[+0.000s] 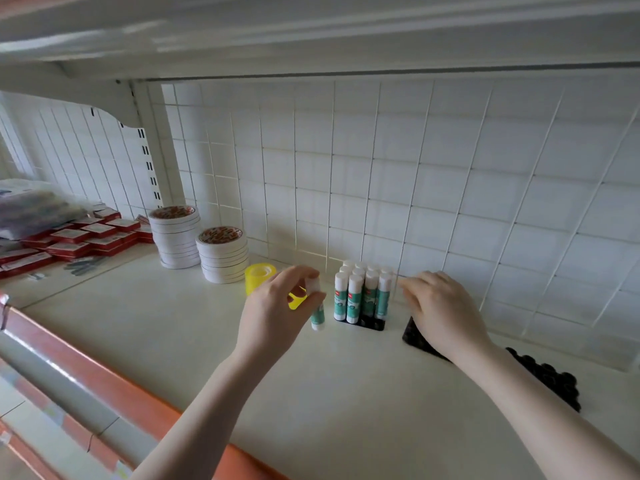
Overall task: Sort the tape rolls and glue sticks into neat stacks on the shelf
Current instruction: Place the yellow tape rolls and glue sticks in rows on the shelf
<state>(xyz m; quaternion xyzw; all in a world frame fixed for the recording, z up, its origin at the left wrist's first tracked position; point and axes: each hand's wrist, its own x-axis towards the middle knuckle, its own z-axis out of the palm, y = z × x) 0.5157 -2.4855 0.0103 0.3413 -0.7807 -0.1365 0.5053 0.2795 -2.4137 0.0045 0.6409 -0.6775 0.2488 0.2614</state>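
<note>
My left hand (pixel 277 306) pinches one glue stick (pixel 317 308) by its white cap, thumb and fingertips curled round the top so the green body hangs upright and free. I judge that holding it high leaves the bottom clear to drop straight into place. The stick hangs just above the shelf (pixel 346 393), and the block of standing glue sticks (pixel 363 292) lies at three o'clock from it, close by and not touching. Those sticks stand upright in tight rows on a black tray (pixel 372 325), caps up, which keeps them from rolling.

My right hand (pixel 440 306) reaches in at three o'clock of the block, fingers loosely bent toward its right side. It grips nothing that I can see; whether the fingertips touch the sticks I cannot tell. Under my wrist lies a second black tray (pixel 547 372), empty where it shows.

At nine o'clock of my held stick, partly hidden behind my fingers, sits a yellow tape roll (pixel 259 275). Farther out at ten o'clock, two stacks of white tape rolls (pixel 201 244) stand side by side near the back wall.
</note>
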